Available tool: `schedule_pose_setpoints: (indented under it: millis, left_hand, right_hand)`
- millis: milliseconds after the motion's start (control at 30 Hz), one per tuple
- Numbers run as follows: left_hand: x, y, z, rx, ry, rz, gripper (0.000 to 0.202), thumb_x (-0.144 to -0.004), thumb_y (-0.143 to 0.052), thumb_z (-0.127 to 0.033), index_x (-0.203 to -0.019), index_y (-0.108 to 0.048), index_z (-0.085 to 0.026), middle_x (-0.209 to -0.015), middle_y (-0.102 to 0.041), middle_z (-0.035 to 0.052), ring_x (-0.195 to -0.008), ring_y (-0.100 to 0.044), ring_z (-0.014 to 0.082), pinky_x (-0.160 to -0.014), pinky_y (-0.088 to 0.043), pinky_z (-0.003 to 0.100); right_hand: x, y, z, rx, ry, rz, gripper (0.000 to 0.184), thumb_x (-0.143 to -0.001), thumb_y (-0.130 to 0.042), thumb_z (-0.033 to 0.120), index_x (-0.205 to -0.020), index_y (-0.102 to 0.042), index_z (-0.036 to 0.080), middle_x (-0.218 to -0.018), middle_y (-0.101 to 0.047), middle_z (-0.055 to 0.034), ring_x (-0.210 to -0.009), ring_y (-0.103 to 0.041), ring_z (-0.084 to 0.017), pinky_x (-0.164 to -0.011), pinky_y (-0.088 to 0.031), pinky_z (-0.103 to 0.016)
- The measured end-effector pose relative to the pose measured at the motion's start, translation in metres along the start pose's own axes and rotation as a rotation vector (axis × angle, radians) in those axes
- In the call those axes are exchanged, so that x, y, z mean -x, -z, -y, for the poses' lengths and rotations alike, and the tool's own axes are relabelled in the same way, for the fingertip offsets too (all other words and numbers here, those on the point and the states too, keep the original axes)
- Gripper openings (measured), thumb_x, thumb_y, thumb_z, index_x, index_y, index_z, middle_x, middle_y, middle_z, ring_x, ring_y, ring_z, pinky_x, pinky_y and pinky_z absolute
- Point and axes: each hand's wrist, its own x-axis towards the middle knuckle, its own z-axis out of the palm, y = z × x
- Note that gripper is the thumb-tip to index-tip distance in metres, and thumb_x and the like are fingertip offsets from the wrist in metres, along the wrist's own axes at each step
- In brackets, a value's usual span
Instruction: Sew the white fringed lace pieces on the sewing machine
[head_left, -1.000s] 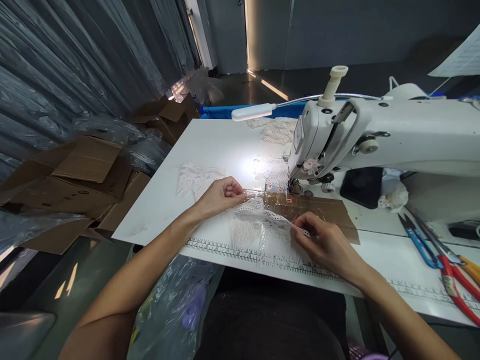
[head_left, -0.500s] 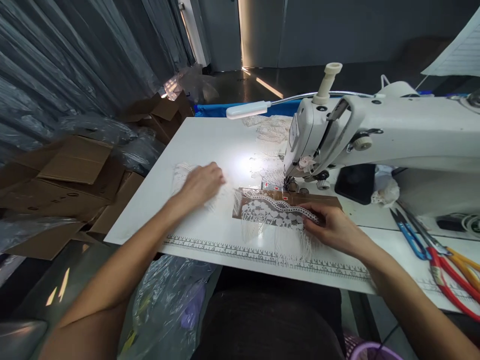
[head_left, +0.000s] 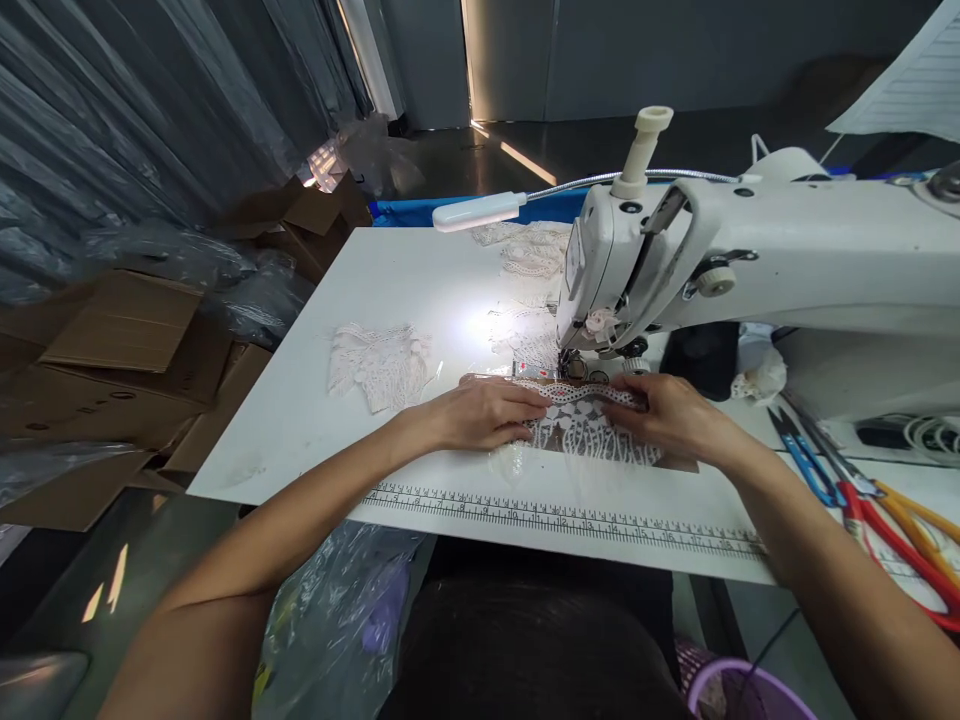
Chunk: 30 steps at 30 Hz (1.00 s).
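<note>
A strip of white lace [head_left: 577, 425] with a scalloped upper edge lies on a brown plate in front of the sewing machine's needle area. My left hand [head_left: 487, 412] rests flat on the left end of the lace, fingers stretched out to the right. At the other end, my right hand [head_left: 664, 412] pinches the lace's scalloped edge between thumb and fingers. The presser foot [head_left: 564, 362] of the white sewing machine [head_left: 787, 265] is just behind the lace. A separate lace piece [head_left: 382, 362] lies flat to the left, apart from both hands.
More lace [head_left: 529, 255] is heaped behind the needle area. A lamp [head_left: 480, 212] on a flexible neck lights the white table [head_left: 300, 430]. Blue scissors [head_left: 808, 460] and red-handled scissors [head_left: 900, 545] lie at right. A printed ruler [head_left: 555, 518] runs along the front edge; cardboard boxes [head_left: 127, 330] stand left.
My left hand has moved right, from the separate lace piece onto the lace by the needle. That piece now lies uncovered. My right hand still holds the lace edge.
</note>
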Motion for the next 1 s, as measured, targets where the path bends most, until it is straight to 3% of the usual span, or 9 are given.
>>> schedule_pose_setpoints:
  millis: [100,200,300,433,533,600,667,800,1000]
  left_hand:
    - [-0.006,-0.005,-0.001,-0.023,0.063,0.011,0.02,-0.094,-0.061,-0.027,-0.111,-0.07,-0.023,-0.128,-0.066,0.0076,-0.116,-0.063,0.0242,-0.101,-0.048,0.047]
    - [-0.005,-0.005,0.0,-0.001,0.087,-0.004,0.02,-0.093,-0.063,-0.033,-0.108,-0.07,-0.022,-0.128,-0.066,0.0088,-0.116,-0.062,0.026,-0.103,-0.044,0.05]
    - [-0.001,-0.004,-0.002,0.107,0.12,-0.072,0.022,-0.092,-0.062,-0.037,-0.106,-0.07,-0.022,-0.127,-0.066,0.0087,-0.117,-0.061,0.0252,-0.103,-0.045,0.048]
    - [0.003,0.002,-0.008,0.486,0.375,-0.243,0.043,-0.094,-0.054,-0.053,-0.114,-0.064,-0.016,-0.109,-0.07,0.0122,-0.095,-0.068,0.0204,-0.081,-0.056,0.036]
    - [0.005,0.007,-0.01,0.839,0.525,-0.207,0.07,-0.092,-0.042,-0.069,-0.132,-0.048,-0.012,-0.106,-0.068,0.0151,-0.082,-0.069,0.0191,-0.065,-0.055,0.03]
    - [0.007,0.01,-0.011,0.862,0.603,-0.176,0.079,-0.088,-0.047,-0.071,-0.14,-0.04,-0.011,-0.106,-0.067,0.0154,-0.081,-0.068,0.0206,-0.066,-0.054,0.032]
    - [0.008,0.011,-0.011,0.722,0.674,-0.165,0.08,-0.083,-0.063,-0.063,-0.141,-0.04,-0.014,-0.109,-0.067,0.0146,-0.089,-0.068,0.0238,-0.074,-0.054,0.037]
    - [0.009,0.009,-0.015,0.465,0.707,-0.193,0.061,-0.083,-0.068,-0.045,-0.135,-0.049,-0.017,-0.121,-0.064,0.0146,-0.11,-0.061,0.0297,-0.089,-0.049,0.043]
    - [0.007,0.0,-0.024,0.396,0.748,-0.205,0.063,-0.085,-0.064,-0.037,-0.14,-0.041,-0.015,-0.092,-0.069,0.0081,-0.065,-0.061,0.0167,-0.057,-0.047,0.029]
  right_hand:
    - [-0.005,0.0,-0.012,0.038,-0.048,-0.186,0.023,-0.082,-0.057,0.045,-0.071,-0.058,0.024,-0.052,-0.05,0.0012,-0.049,-0.045,-0.017,-0.048,-0.029,-0.029]
    - [-0.001,-0.001,-0.018,-0.014,-0.017,-0.237,0.025,-0.081,-0.061,0.047,-0.073,-0.058,0.024,-0.055,-0.053,0.0014,-0.049,-0.047,-0.016,-0.046,-0.031,-0.029]
    - [0.007,-0.003,-0.013,-0.193,-0.034,-0.176,0.025,-0.078,-0.067,0.047,-0.075,-0.059,0.023,-0.061,-0.059,0.0005,-0.051,-0.052,-0.016,-0.045,-0.036,-0.029]
    - [0.007,-0.017,0.018,-0.669,-0.161,-0.051,0.03,-0.077,-0.072,0.048,-0.086,-0.064,0.02,-0.076,-0.068,-0.0055,-0.064,-0.063,-0.02,-0.051,-0.051,-0.031]
    - [-0.004,-0.029,0.045,-0.931,-0.147,0.028,0.036,-0.075,-0.075,0.048,-0.093,-0.065,0.019,-0.09,-0.07,-0.0088,-0.077,-0.068,-0.021,-0.063,-0.059,-0.034]
    - [-0.01,-0.034,0.053,-0.981,-0.074,0.099,0.038,-0.082,-0.07,0.051,-0.099,-0.064,0.018,-0.096,-0.07,-0.0099,-0.084,-0.068,-0.021,-0.07,-0.06,-0.035]
    - [-0.012,-0.034,0.049,-0.88,-0.022,0.101,0.038,-0.088,-0.063,0.052,-0.104,-0.065,0.018,-0.097,-0.07,-0.0101,-0.087,-0.069,-0.022,-0.074,-0.06,-0.037]
    - [-0.004,-0.028,0.024,-0.296,0.013,-0.14,0.028,-0.094,-0.055,0.041,-0.106,-0.068,0.02,-0.09,-0.071,-0.0085,-0.077,-0.067,-0.023,-0.075,-0.057,-0.043]
    - [0.002,-0.04,0.009,0.114,0.435,-0.194,0.036,-0.097,-0.046,0.03,-0.127,-0.064,0.023,-0.107,-0.062,-0.0136,-0.097,-0.06,-0.028,-0.086,-0.052,-0.048]
